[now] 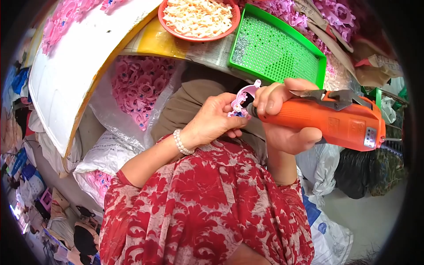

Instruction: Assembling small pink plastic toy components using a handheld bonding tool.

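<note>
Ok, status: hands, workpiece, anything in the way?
Left hand pinching pink plastic piece. Right hand gripping orange power tool, nose at the piece. Nothing visibly in the way.

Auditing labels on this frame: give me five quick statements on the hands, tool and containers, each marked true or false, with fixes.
1. The right hand grips an orange power tool. True.
2. The left hand holds a small pink plastic piece. True.
3. The beaded bracelet is black. False: it is white.
4. The green perforated tray lies to the right of the red basket. True.
5. The red basket is filled with dark blue pieces. False: it holds pale, cream-coloured pieces.
</note>
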`<state>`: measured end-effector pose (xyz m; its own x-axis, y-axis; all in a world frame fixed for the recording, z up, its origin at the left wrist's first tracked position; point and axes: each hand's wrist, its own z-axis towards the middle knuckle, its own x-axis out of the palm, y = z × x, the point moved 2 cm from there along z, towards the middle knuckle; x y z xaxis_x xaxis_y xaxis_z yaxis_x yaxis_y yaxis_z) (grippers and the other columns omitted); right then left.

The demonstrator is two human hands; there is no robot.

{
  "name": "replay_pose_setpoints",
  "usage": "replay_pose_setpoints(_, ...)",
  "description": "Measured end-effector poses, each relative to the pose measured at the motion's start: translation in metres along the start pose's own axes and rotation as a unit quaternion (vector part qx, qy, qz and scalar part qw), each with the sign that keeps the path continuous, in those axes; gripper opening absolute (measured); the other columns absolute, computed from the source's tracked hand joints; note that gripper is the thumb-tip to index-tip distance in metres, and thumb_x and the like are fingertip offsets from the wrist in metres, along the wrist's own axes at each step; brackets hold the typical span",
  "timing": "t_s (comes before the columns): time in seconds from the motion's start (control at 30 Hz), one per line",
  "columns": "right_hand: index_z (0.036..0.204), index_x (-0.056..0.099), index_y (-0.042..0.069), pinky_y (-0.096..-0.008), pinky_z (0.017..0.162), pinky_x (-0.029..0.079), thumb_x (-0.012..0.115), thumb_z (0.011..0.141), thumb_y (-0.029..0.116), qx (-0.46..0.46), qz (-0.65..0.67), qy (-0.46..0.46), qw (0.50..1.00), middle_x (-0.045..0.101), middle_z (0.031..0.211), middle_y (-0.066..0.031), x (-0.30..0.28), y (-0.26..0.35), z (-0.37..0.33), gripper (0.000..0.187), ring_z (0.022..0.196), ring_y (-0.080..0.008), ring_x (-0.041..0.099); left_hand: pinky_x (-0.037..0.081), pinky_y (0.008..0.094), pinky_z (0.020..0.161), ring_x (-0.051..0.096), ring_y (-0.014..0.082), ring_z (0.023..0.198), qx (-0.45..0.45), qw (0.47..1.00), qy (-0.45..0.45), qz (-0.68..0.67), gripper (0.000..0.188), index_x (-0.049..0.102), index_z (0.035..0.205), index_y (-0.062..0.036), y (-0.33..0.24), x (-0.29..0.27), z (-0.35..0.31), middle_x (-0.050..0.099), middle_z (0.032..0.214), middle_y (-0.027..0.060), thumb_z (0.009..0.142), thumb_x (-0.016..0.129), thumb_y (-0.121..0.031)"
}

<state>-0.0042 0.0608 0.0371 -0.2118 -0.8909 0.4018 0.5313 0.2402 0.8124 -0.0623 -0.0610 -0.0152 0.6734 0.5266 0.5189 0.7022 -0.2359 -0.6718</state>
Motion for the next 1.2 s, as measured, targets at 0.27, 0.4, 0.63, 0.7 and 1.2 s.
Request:
replay_pose_setpoints(0.27,0.12,0.041,-0.001,-0.0335,0.062,0.041,0.05,0.077,0.068,-0.056,-0.047,-0.065,0.995,0.052,0.075,-0.0059,-0.013,0.022,0.006,0.081,0.065,-0.0184,0.05,0.048,0.0177,0.053,0.058,0.0067,0.06,0.022,0.999,-0.049,0.002,0.036,0.05,0.113,-0.0036,0.004,-0.04,-0.019,0.062,0.084,0.0014,0.08,0.065,-0.009)
replay_pose_setpoints(0.4,0.117,0.046,0.0,-0.0325,0.061,0.039,0.047,0.079,0.067,-0.062,-0.075,-0.096,0.991,0.049,0.072,-0.0039,-0.011,0.024,0.01,0.077,0.062,-0.0156,0.046,0.049,0.018,0.054,0.058,0.0071,0.06,0.051,0.984,-0.167,0.015,0.031,0.053,0.108,-0.0046,0.008,-0.084,-0.041,0.062,0.084,0.0012,0.08,0.064,-0.007)
replay_pose_setpoints(0.63,0.117,0.046,0.002,-0.0311,0.061,0.038,0.048,0.08,0.065,-0.053,-0.074,-0.085,0.992,0.049,0.071,-0.0033,-0.006,0.019,0.019,0.073,0.061,-0.015,0.045,0.039,0.0359,0.098,0.043,0.0343,0.12,0.182,0.823,-0.445,0.304,0.102,0.021,0.133,0.0107,0.028,-0.217,-0.07,0.038,0.13,0.0285,0.064,0.079,-0.036)
replay_pose_setpoints(0.7,0.116,0.046,0.002,-0.0295,0.06,0.038,0.049,0.08,0.064,-0.045,-0.089,-0.089,0.991,0.048,0.069,-0.0027,-0.002,0.019,0.02,0.072,0.06,-0.014,0.045,0.03,0.0373,0.105,0.037,0.0396,0.124,0.134,0.699,-0.496,0.497,0.114,0.018,0.134,0.0128,0.036,-0.239,-0.075,0.034,0.132,0.0327,0.06,0.076,-0.051)
replay_pose_setpoints(1.2,0.114,0.043,0.001,-0.0285,0.059,0.041,0.05,0.082,0.061,-0.021,-0.097,-0.101,0.99,0.048,0.069,-0.0038,-0.008,0.017,0.017,0.069,0.057,-0.0137,0.046,0.048,0.0291,0.06,0.061,0.0186,0.065,0.413,0.552,-0.471,0.549,0.023,0.065,0.091,-0.0006,-0.21,-0.185,-0.071,0.065,0.076,0.0114,0.079,0.061,-0.019)
